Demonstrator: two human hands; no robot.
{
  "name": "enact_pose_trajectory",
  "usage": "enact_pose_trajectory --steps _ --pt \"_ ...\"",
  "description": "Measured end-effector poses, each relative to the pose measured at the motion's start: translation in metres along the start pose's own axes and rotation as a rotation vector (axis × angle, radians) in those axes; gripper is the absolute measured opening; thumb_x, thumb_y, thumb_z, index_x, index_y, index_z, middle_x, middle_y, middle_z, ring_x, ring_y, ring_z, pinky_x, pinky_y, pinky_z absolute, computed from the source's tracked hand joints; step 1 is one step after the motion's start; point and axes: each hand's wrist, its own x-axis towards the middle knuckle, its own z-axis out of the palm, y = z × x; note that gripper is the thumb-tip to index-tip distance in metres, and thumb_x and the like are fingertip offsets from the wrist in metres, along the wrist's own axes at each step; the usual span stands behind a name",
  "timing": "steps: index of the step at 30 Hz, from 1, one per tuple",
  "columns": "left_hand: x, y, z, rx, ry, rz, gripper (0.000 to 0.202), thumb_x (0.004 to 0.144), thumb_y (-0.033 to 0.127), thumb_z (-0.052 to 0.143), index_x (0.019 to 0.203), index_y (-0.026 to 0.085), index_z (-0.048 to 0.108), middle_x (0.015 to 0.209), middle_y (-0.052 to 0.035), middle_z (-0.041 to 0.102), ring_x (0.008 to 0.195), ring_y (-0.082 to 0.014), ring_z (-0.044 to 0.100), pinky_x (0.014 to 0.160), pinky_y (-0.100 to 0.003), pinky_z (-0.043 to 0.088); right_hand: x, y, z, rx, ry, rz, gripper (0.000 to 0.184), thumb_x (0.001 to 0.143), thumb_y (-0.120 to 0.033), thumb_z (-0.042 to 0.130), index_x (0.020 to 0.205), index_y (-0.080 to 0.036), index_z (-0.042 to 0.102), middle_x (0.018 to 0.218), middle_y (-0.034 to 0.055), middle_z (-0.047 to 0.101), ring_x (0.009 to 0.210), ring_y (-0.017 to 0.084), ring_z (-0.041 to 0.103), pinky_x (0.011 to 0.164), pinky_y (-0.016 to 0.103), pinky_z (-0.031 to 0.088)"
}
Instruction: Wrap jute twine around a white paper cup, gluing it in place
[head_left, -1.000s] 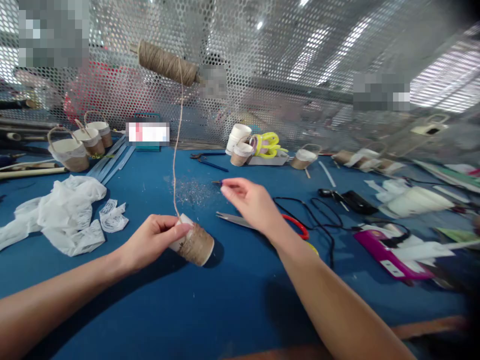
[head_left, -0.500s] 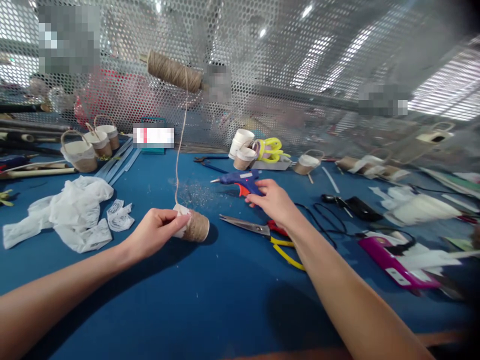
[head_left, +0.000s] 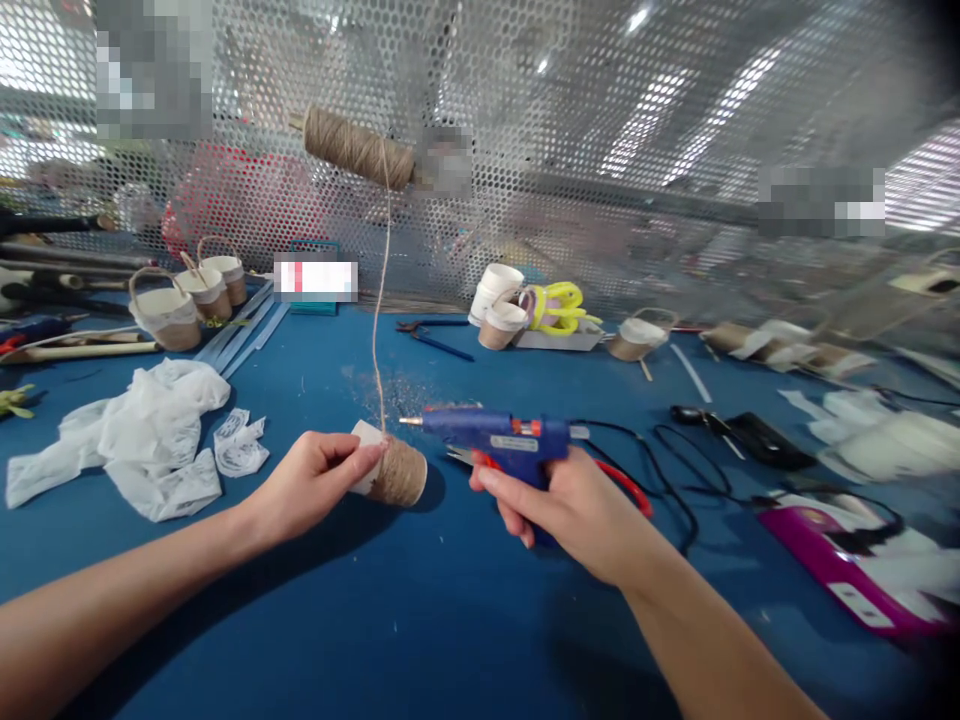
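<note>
My left hand [head_left: 319, 480] pinches the white end of a paper cup [head_left: 403, 474] lying on its side, partly wrapped in brown twine. From the cup a strand of twine [head_left: 381, 310] runs up to a twine spool [head_left: 356, 146] on a rod at the mesh panel. My right hand [head_left: 559, 505] is closed around a blue hot glue gun [head_left: 495, 435], its metal tip pointing left, just above and beside the twine-wrapped cup. Behind the glue gun and right hand, the scissors are mostly hidden; a red handle [head_left: 630, 487] shows.
White lace [head_left: 161, 430] lies at the left. Small twine-wrapped baskets [head_left: 165, 315] stand behind it. Pliers [head_left: 439, 335], white cups [head_left: 496, 288] and a yellow bundle [head_left: 559, 307] are at the back. A black cord [head_left: 675, 480] and magenta power strip [head_left: 832, 570] are at the right.
My right hand has brought the glue gun nearer and lower, with its tip now close to the cup. The left hand keeps its pinch on the cup. The view has shifted slightly.
</note>
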Motion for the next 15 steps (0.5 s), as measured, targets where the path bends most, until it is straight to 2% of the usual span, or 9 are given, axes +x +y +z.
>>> enact_pose_trajectory --steps 5,11,15 --pt "0.0017 0.0009 0.0019 -0.059 -0.018 -0.045 0.041 0.080 0.047 0.042 0.058 0.013 0.049 0.056 0.0041 0.028 0.053 -0.0094 0.025 0.048 -0.023 0.022 -0.0041 -0.0016 0.0035 -0.082 0.003 0.031 0.019 0.075 -0.038 0.055 0.078 -0.020 0.055 0.045 -0.0044 0.049 0.041 0.011 0.048 0.038 0.023 0.043" --pt "0.0044 0.0045 0.0042 -0.108 0.040 -0.099 0.040 0.076 0.045 0.048 0.052 0.014 0.045 0.052 0.0045 0.028 0.052 -0.0084 0.024 0.046 -0.022 0.020 -0.0049 0.0002 0.0055 -0.116 0.021 0.012 0.021 0.076 -0.041 0.054 0.077 -0.020 0.056 0.046 -0.0032 0.050 0.040 0.011 0.049 0.039 0.024 0.044" --pt "0.0048 0.0049 0.0039 -0.138 0.027 -0.089 0.037 0.078 0.043 0.046 0.061 0.011 0.056 0.054 0.0031 0.040 0.053 -0.0091 0.032 0.050 -0.021 0.026 -0.0053 -0.0017 0.0065 -0.118 0.036 0.018 0.020 0.075 -0.040 0.054 0.075 -0.019 0.056 0.045 -0.0034 0.050 0.040 0.011 0.049 0.038 0.023 0.043"
